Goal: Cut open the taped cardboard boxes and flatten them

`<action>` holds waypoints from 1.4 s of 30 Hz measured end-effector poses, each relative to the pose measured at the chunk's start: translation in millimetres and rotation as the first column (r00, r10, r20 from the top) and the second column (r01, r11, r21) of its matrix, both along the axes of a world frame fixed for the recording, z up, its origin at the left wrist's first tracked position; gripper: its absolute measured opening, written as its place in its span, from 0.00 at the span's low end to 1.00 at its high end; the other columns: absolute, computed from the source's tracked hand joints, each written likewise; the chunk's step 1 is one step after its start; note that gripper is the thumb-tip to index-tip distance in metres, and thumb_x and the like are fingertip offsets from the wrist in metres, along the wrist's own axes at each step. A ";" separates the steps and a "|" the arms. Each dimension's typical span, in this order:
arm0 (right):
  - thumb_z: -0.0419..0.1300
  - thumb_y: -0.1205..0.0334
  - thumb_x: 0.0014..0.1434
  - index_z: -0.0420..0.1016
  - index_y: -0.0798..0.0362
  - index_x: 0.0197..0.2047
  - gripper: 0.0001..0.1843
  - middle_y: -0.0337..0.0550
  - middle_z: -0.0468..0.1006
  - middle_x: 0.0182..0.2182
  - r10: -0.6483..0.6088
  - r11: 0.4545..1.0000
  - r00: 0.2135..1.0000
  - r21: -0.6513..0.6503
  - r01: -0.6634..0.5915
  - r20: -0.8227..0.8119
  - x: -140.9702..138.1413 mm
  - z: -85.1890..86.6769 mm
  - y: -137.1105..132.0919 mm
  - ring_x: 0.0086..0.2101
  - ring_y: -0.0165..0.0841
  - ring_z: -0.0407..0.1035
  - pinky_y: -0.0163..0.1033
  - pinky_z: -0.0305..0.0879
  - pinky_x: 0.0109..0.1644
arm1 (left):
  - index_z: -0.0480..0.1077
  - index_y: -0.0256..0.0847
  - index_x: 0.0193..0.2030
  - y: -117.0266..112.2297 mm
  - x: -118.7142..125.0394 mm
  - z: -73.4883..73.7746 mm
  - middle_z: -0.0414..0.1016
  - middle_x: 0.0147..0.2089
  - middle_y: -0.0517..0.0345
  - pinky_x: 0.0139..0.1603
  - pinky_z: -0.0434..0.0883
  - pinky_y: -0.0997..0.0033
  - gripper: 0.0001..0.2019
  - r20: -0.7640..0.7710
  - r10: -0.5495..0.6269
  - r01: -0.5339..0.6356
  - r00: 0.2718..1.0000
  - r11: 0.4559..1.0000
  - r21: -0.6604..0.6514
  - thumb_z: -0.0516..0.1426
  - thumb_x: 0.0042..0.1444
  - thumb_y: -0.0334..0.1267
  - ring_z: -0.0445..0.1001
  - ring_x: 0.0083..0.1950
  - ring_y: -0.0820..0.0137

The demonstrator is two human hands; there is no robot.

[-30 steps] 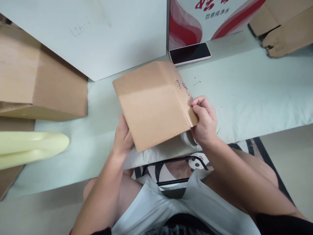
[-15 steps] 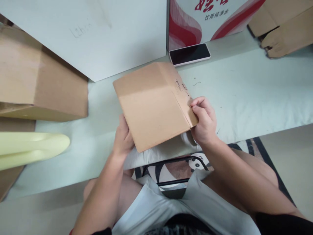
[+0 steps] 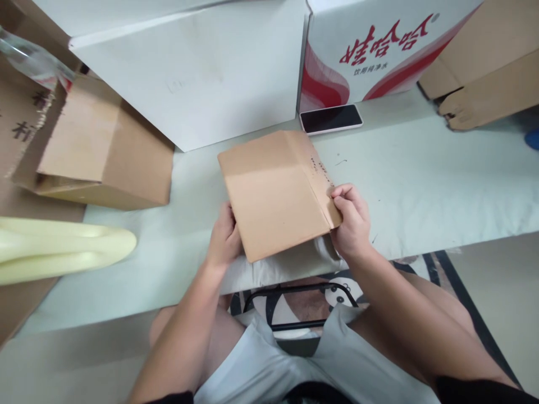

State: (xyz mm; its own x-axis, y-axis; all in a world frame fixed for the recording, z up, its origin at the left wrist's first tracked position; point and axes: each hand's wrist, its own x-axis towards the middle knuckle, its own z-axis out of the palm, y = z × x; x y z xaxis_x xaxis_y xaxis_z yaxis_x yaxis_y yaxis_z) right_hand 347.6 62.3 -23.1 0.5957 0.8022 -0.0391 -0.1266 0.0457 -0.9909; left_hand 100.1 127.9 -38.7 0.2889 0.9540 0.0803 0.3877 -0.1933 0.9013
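Note:
A flat piece of folded brown cardboard (image 3: 278, 196) is held up over the near edge of the pale green covered surface (image 3: 412, 185). Small dark printing runs along its right flap. My left hand (image 3: 226, 235) grips the cardboard's left edge, with its fingers partly hidden beneath. At the lower right corner, my right hand (image 3: 351, 219) pinches the flap between thumb and fingers. Behind the cardboard lies a phone (image 3: 331, 118) with a dark screen, close to a white and red box (image 3: 374, 62).
A large white box (image 3: 202, 78) stands at the back. On the left are an open brown carton (image 3: 126, 151), a clear plastic bottle (image 3: 33, 59) and a pale yellow long object (image 3: 67, 249). Another brown carton (image 3: 497, 84) sits at the back right.
The view has shifted, showing more of the boxes at the back and the bottle on the left. Both hands keep their hold on the cardboard, which looks nearly unchanged in shape.

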 end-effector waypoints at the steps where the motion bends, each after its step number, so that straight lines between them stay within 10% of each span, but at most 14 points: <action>1: 0.57 0.62 0.53 0.67 0.48 0.31 0.01 0.36 0.65 0.28 0.001 1.000 1.000 -0.005 -0.001 -0.001 0.1 -0.1 0.1 0.31 0.32 0.60 0.40 0.56 0.36 | 0.67 0.46 0.48 0.2 0.1 0.2 0.80 0.42 0.53 0.46 0.75 0.55 0.16 -0.001 -0.005 0.005 1.000 1.000 0.005 0.59 0.60 0.54 0.79 0.46 0.56; 42: 0.58 0.62 0.58 0.70 0.49 0.34 0.02 0.37 0.71 0.32 0.005 1.000 0.999 0.018 -0.006 0.043 5.0 -1.2 0.0 0.33 0.31 0.63 0.38 0.59 0.38 | 0.66 0.44 0.45 3.2 -0.5 -9.0 0.74 0.38 0.58 0.37 0.70 0.66 0.15 0.059 0.095 -0.098 0.994 0.993 0.067 0.59 0.61 0.52 0.73 0.37 0.68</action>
State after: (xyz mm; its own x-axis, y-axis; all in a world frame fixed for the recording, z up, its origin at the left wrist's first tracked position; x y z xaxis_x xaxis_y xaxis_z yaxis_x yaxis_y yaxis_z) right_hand 352.6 62.3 -24.3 0.5924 0.8057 0.0010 -0.0839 0.0629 -0.9945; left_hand 99.6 131.1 -47.7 0.1890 0.9688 0.1607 0.3576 -0.2203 0.9075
